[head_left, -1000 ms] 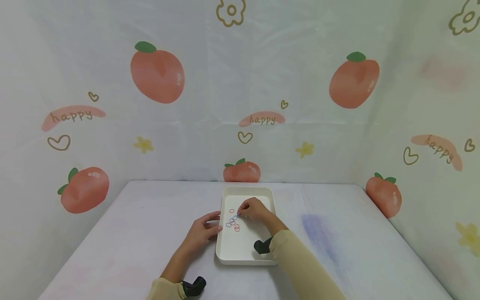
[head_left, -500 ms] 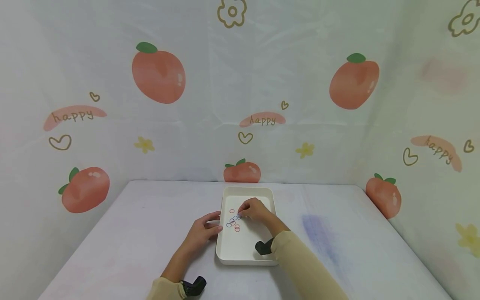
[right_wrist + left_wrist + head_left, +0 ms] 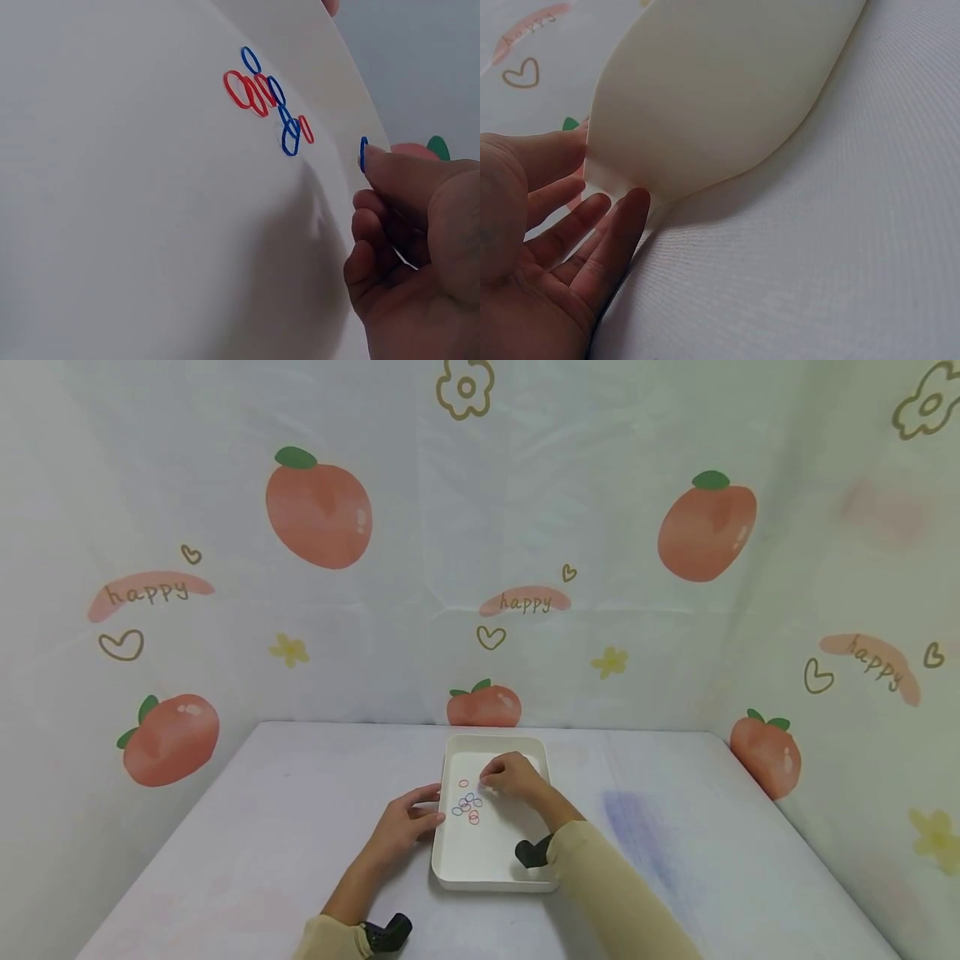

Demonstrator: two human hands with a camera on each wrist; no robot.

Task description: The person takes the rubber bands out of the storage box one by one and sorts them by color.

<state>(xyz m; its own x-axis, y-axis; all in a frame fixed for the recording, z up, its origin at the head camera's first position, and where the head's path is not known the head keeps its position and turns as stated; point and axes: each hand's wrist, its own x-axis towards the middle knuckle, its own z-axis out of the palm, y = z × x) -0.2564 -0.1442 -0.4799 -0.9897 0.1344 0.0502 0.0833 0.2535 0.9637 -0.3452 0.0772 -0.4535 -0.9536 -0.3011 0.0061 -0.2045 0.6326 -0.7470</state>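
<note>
My right hand (image 3: pixel 513 774) is over the upper middle of a white rectangular tray (image 3: pixel 487 860). Between thumb and fingertip it pinches a small blue rubber band (image 3: pixel 363 156), seen edge-on in the right wrist view. Several red and blue rubber bands (image 3: pixel 465 807) lie on the tray's floor, left of that hand, some overlapping; one red band (image 3: pixel 463 783) lies a little apart beyond them. At the tray's left side, my left hand (image 3: pixel 405 814) rests its fingertips against the outer wall. In the left wrist view its fingers (image 3: pixel 607 266) are loosely extended along that wall.
The tray stands on a table covered in white cloth (image 3: pixel 322 793) with a faint blue patch on the right. Behind and at both sides hangs a white curtain (image 3: pixel 420 652) printed with fruit, hearts and flowers. A black device (image 3: pixel 388 933) is worn on each wrist.
My right hand has lifted slightly and shifted a little right and away from the group, with the pinched blue band. Another blue band shows uncovered where its fingertips were. The left hand stays put.
</note>
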